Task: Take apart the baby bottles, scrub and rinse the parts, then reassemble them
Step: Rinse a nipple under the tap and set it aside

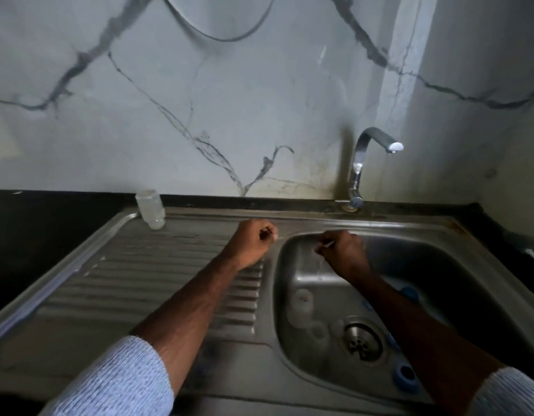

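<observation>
Stainless steel sink [289, 253] with ribbed drainboard is seen from above. The left hand [253, 244] is curled into a fist over the drainboard's far right edge; whether anything is held cannot be told. The right hand [343, 253] is held over the basin, fingers curled, seemingly pinching something thin and blurred. A clear plastic bottle body [150, 208] is stood at the drainboard's far left corner. Translucent bottle parts [303, 301] and blue rings [405, 375] are lain in the basin near the drain [362, 342]. A chrome tap [370, 157] is mounted behind.

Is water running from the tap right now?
No: the tap shows no stream beneath its spout, and the sink basin below it looks undisturbed.
</observation>
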Available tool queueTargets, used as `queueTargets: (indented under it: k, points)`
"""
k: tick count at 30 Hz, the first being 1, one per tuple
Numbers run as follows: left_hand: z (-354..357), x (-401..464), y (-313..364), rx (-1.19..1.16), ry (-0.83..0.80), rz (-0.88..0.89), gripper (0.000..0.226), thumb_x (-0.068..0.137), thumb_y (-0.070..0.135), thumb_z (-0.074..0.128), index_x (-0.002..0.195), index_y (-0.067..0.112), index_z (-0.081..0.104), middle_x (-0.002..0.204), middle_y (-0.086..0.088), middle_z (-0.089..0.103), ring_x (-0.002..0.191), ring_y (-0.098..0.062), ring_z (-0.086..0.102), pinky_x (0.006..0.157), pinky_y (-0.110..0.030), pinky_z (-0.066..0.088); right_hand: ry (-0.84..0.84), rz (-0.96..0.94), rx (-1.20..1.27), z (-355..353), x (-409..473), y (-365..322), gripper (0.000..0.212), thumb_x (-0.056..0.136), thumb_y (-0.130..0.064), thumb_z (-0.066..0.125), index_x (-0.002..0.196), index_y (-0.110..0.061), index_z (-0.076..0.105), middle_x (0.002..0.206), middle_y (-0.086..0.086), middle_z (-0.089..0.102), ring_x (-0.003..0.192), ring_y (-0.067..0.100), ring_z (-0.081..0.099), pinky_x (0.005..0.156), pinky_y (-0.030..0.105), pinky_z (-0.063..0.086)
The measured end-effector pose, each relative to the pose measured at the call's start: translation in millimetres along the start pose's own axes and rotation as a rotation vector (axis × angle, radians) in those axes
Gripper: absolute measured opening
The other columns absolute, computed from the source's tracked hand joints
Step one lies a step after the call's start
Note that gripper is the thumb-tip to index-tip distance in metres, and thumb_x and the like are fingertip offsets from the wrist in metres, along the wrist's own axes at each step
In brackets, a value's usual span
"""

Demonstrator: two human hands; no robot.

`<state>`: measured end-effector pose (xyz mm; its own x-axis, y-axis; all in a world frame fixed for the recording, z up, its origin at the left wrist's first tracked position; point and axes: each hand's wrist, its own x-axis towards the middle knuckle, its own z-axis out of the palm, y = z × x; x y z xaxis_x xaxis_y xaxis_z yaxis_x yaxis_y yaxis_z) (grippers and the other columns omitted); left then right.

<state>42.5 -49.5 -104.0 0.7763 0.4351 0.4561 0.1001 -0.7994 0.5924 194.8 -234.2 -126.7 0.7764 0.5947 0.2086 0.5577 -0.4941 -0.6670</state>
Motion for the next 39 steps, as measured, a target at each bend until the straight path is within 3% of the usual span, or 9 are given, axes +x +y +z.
queueTargets:
  k: [2, 4, 8, 15, 20, 24, 29, 35, 39]
  points:
    - [-28.9, -4.9, -21.0, 0.041, 0.026, -0.026, 0.012, 0.081, -0.003, 0.068, 0.081, 0.008, 0.075, 0.074, 0.004, 0.069, 0.067, 0.012, 0.060, 0.065, -0.004, 0.039, 0.007, -0.089, 0.087, 14.6, 6.6, -32.3, 0.015, 0.085, -0.015, 0.078, 0.098, -0.022, 0.077, 0.084, -0.006, 0.072, 0.065, 0.002, 0.061, 0.061, 0.007, 0.042]
    - [-58.0, -10.8, -40.6, 0.073, 0.060, -0.053, 0.012, 0.081, -0.006, 0.068, 0.079, 0.004, 0.074, 0.072, 0.005, 0.066, 0.065, 0.017, 0.058, 0.063, -0.002, 0.039, -0.020, -0.171, 0.134, 36.5, 16.4, -66.6, 0.019, 0.084, -0.012, 0.079, 0.102, -0.017, 0.078, 0.092, 0.001, 0.076, 0.072, 0.007, 0.063, 0.063, 0.008, 0.043]
    - [-109.3, -25.4, -81.4, 0.130, 0.108, -0.137, 0.018, 0.081, -0.007, 0.067, 0.078, 0.010, 0.072, 0.070, 0.004, 0.066, 0.065, 0.014, 0.059, 0.062, -0.003, 0.039, -0.076, -0.231, 0.200, 80.5, 36.6, -134.8, 0.024, 0.080, -0.016, 0.082, 0.103, -0.015, 0.078, 0.093, 0.003, 0.077, 0.084, 0.009, 0.065, 0.078, 0.020, 0.048]
    - [-152.0, -44.9, -120.4, 0.151, 0.168, -0.269, 0.018, 0.081, -0.002, 0.069, 0.077, 0.015, 0.072, 0.072, 0.006, 0.067, 0.068, 0.005, 0.057, 0.065, -0.005, 0.038, -0.111, -0.190, 0.226, 142.3, 57.4, -195.1, 0.017, 0.074, -0.010, 0.084, 0.090, -0.011, 0.077, 0.086, 0.007, 0.075, 0.082, 0.015, 0.066, 0.067, 0.012, 0.039]
    - [-162.5, -49.3, -122.8, 0.144, 0.098, -0.280, 0.022, 0.084, 0.004, 0.070, 0.077, 0.025, 0.068, 0.079, 0.009, 0.068, 0.078, -0.001, 0.062, 0.074, -0.017, 0.044, -0.142, -0.199, 0.208, 171.6, 64.5, -220.0, 0.016, 0.076, -0.010, 0.081, 0.091, -0.013, 0.077, 0.091, 0.009, 0.075, 0.089, 0.020, 0.069, 0.073, 0.019, 0.045]
    - [-166.6, -51.4, -117.3, 0.159, 0.063, -0.268, 0.025, 0.086, 0.006, 0.070, 0.076, 0.028, 0.065, 0.080, 0.010, 0.068, 0.080, -0.004, 0.063, 0.077, -0.021, 0.049, -0.181, -0.166, 0.128, 186.9, 70.3, -219.4, 0.019, 0.076, -0.014, 0.077, 0.094, -0.019, 0.075, 0.103, 0.013, 0.072, 0.102, 0.027, 0.067, 0.084, 0.027, 0.051]
    - [-157.5, -48.8, -106.8, 0.140, 0.039, -0.276, 0.014, 0.087, 0.009, 0.070, 0.082, 0.021, 0.069, 0.081, 0.008, 0.069, 0.080, -0.004, 0.063, 0.073, -0.019, 0.045, -0.156, -0.207, 0.124, 176.4, 66.1, -203.1, 0.041, 0.075, -0.011, 0.082, 0.115, -0.012, 0.072, 0.114, 0.013, 0.072, 0.109, 0.027, 0.065, 0.096, 0.030, 0.051]
    - [-106.7, -25.5, -68.6, 0.093, 0.049, -0.213, 0.005, 0.087, 0.008, 0.070, 0.085, 0.011, 0.074, 0.081, 0.002, 0.072, 0.075, -0.007, 0.065, 0.070, -0.018, 0.048, -0.116, -0.244, 0.134, 111.8, 39.0, -152.3, 0.015, 0.077, -0.004, 0.081, 0.089, -0.011, 0.078, 0.088, 0.007, 0.075, 0.078, 0.012, 0.065, 0.076, 0.022, 0.051]
    - [-39.5, 0.8, -11.6, -0.011, 0.086, -0.125, 0.006, 0.085, 0.012, 0.074, 0.079, 0.010, 0.074, 0.072, 0.003, 0.070, 0.063, -0.002, 0.060, 0.062, -0.013, 0.042, -0.065, -0.272, 0.056, 43.7, 17.5, -79.0, 0.015, 0.077, -0.001, 0.077, 0.082, -0.015, 0.077, 0.082, 0.002, 0.076, 0.076, 0.012, 0.069, 0.075, 0.023, 0.053]
